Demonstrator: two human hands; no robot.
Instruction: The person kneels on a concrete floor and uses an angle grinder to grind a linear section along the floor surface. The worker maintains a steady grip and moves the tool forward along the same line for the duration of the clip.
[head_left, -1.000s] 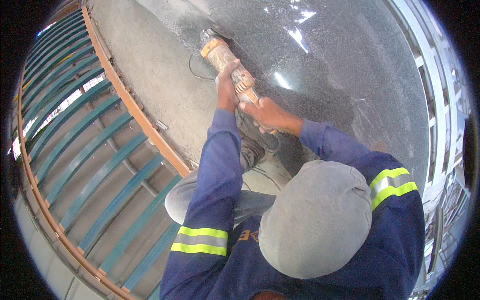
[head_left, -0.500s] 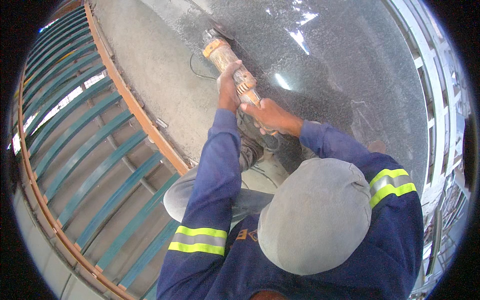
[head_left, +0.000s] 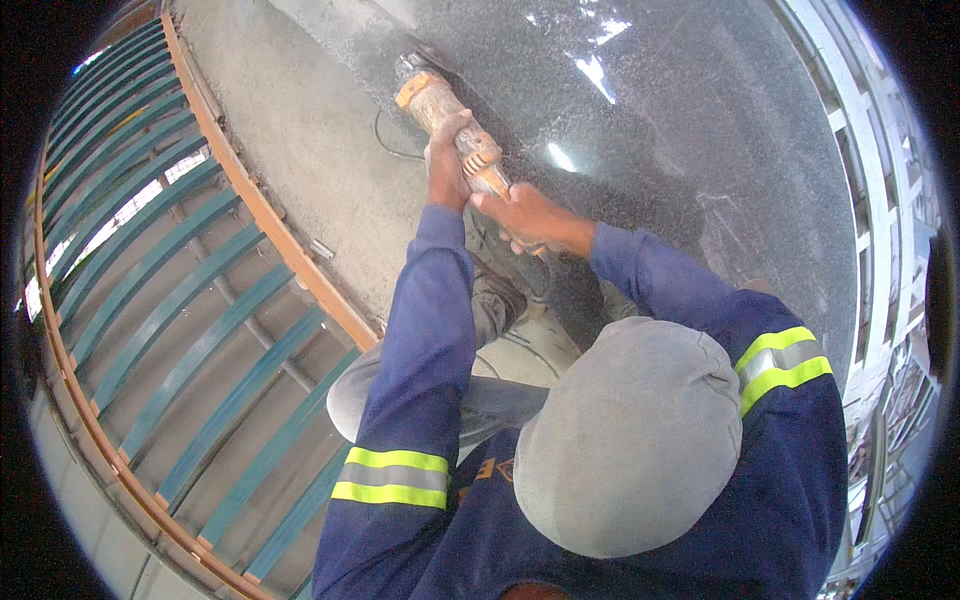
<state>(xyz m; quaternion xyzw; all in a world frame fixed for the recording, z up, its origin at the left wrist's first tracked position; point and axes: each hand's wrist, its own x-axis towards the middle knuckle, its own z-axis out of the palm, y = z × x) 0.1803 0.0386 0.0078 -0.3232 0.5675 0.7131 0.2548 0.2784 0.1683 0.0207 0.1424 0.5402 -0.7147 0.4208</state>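
Note:
A dusty yellow angle grinder (head_left: 435,105) slants away from me, its head at the far left. My left hand (head_left: 446,165) is closed around the middle of its body. Behind it, my right hand (head_left: 532,218) grips the rear handle, fingers wrapped under. At the grinder's far end the dark disc (head_left: 432,55) sits tilted at the edge of a large dark, speckled slab-like surface (head_left: 700,130). Whether the disc touches that surface I cannot tell. Both sleeves are navy with reflective bands.
To the left runs a railing of teal bars (head_left: 210,280) with an orange-brown edge (head_left: 290,250). Pale dusty floor (head_left: 300,130) lies between it and the dark surface, with a thin cable (head_left: 385,145) beside the grinder. White metal framework (head_left: 870,180) stands at the right.
The grinder and both my hands have shifted slightly left and a little farther away. My grip on it looks the same.

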